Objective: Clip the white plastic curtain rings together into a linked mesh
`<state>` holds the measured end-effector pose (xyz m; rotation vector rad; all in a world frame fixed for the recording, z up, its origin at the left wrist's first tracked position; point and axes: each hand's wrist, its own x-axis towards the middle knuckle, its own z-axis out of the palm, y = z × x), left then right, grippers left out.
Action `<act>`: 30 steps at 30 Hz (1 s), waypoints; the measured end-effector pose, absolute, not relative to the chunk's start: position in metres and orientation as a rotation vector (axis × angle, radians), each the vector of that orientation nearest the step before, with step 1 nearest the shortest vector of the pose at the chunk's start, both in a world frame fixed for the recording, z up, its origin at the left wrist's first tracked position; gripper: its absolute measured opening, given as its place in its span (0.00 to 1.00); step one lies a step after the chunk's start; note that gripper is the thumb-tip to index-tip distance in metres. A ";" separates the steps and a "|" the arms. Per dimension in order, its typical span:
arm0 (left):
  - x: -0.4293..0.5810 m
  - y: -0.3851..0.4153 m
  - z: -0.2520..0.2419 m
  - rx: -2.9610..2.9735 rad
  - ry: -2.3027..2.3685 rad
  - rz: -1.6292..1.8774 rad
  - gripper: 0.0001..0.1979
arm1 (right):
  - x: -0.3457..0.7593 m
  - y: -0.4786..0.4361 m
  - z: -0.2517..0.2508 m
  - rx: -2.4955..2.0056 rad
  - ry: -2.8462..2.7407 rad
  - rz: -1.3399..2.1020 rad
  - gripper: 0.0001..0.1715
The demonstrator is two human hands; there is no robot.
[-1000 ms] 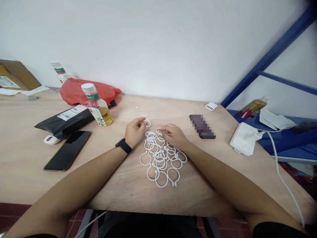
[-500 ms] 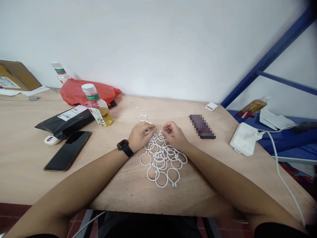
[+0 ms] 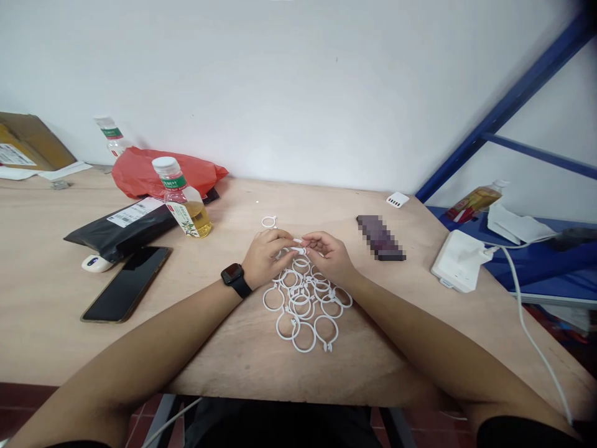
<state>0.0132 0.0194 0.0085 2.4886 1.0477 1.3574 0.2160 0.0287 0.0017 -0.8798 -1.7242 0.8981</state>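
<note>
White clip ring (image 3: 300,251) coming up! Our left hand (image 3: 267,256) now joins our right hand (image 3: 332,256), both pinching it over the ring pile's (image 3: 305,293) far end: we're working two-handed.

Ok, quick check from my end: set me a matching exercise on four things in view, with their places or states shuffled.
1. White rings
2. Watch
3. Red bag
4. Black parcel

A. Bears a white label
B. On the left arm
C. Mostly overlapping, near the left hand and right hand
D. Near the wall

Pairs: 1-C, 2-B, 3-D, 4-A
</note>
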 end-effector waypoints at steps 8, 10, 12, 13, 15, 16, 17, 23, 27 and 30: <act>0.012 0.020 0.005 2.501 1.045 1.412 0.09 | 0.215 0.021 0.014 -0.808 -2.023 0.559 0.07; 0.013 0.019 0.006 2.513 1.038 1.391 0.07 | 0.215 0.021 0.014 -0.810 -2.015 0.531 0.06; 0.013 0.017 0.008 2.517 1.044 1.376 0.07 | 0.215 0.022 0.013 -0.839 -1.973 0.522 0.06; 0.013 0.017 0.009 2.516 1.048 1.373 0.07 | 0.216 0.022 0.013 -0.857 -1.952 0.518 0.06; 0.013 0.016 0.009 2.510 1.050 1.375 0.07 | 0.216 0.022 0.012 -0.884 -1.919 0.508 0.06; 0.013 0.017 0.009 2.509 1.047 1.378 0.07 | 0.216 0.022 0.011 -0.886 -1.912 0.506 0.06; 0.013 0.017 0.009 2.510 1.037 1.383 0.07 | 0.215 0.021 0.010 -0.883 -1.908 0.511 0.06; 0.014 0.018 0.008 2.525 0.927 1.427 0.07 | 0.214 0.021 0.007 -0.928 -1.846 0.648 0.11; 0.014 0.017 0.009 2.518 0.957 1.419 0.08 | 0.215 0.022 0.011 -0.926 -1.950 0.582 0.07; 0.014 0.017 0.010 2.525 0.947 1.424 0.07 | 0.217 0.022 0.013 -0.923 -1.968 0.561 0.06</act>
